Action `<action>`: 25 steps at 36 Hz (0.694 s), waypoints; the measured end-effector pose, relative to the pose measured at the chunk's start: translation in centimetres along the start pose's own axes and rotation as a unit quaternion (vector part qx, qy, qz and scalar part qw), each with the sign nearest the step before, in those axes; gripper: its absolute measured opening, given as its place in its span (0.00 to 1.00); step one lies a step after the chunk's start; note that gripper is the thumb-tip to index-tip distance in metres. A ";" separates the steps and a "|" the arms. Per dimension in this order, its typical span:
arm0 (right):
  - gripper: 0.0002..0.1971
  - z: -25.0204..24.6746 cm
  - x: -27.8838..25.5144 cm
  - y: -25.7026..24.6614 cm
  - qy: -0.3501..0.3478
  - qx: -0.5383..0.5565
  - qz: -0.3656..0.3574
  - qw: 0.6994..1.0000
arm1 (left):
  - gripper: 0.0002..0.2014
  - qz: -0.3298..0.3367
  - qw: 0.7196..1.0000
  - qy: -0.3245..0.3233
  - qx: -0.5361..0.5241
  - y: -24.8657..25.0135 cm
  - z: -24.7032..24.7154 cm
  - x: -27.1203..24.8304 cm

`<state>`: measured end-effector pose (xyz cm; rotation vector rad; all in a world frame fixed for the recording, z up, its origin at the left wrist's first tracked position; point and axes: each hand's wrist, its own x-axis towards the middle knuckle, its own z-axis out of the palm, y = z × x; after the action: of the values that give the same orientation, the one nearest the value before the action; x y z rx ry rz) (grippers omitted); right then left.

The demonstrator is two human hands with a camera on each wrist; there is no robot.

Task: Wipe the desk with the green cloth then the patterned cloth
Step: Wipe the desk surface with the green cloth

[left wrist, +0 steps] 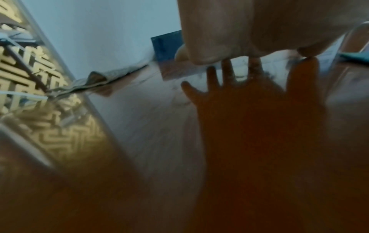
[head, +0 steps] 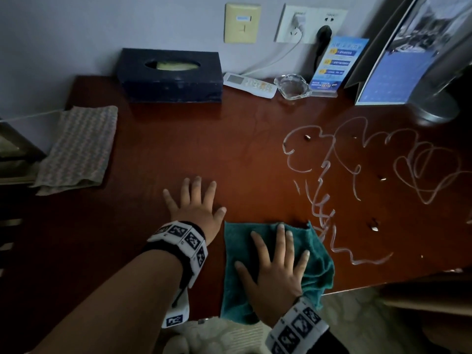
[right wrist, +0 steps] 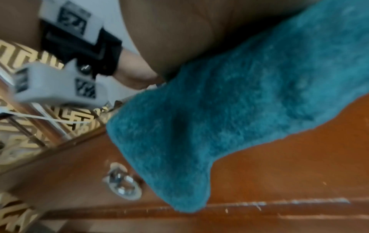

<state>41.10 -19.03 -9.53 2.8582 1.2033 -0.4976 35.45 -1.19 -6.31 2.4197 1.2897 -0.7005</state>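
Note:
The green cloth (head: 314, 254) lies flat at the front edge of the dark red wooden desk (head: 229, 139). My right hand (head: 275, 261) presses down on it with straight, spread fingers. Part of the cloth (right wrist: 239, 94) hangs over the desk's front edge in the right wrist view. My left hand (head: 196, 203) rests flat on the bare wood just left of the cloth, fingers spread. The patterned cloth (head: 79, 146) lies folded at the desk's left end, also visible in the left wrist view (left wrist: 111, 74). White scribbled marks (head: 357, 175) cover the desk's right half.
Along the back wall stand a dark tissue box (head: 171, 75), a white remote (head: 250, 85), a glass ashtray (head: 292, 86), a blue sign card (head: 337, 65) and a desk calendar (head: 398, 62). A few small bits (head: 374, 224) lie among the marks. A drawer pull (right wrist: 121, 181) sits below the desk edge.

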 end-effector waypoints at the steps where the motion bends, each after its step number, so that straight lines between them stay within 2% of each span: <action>1: 0.33 0.2 0.0 0.0 0.002 -0.009 -0.002 1.000 | 0.31 0.003 1.000 -0.004 0.000 0.2 -0.2 0.4; 9: 0.34 0.5 -2.0 2.2 0.003 -0.024 0.001 1.000 | 0.32 0.003 0.996 -0.074 -0.053 1.0 -1.1 1.9; 15: 0.35 0.4 -3.4 3.5 -0.009 -0.024 0.011 1.000 | 0.33 0.012 0.995 -0.086 -0.056 0.9 -1.1 2.1; 25: 0.32 1.1 -1.3 1.8 0.054 -0.017 -0.044 0.997 | 0.33 0.018 0.991 -0.116 -0.058 0.9 -1.6 2.5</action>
<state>41.17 -21.31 -10.40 2.8471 1.3457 -0.3230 37.83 0.77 -6.35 2.1885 1.1569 -0.8441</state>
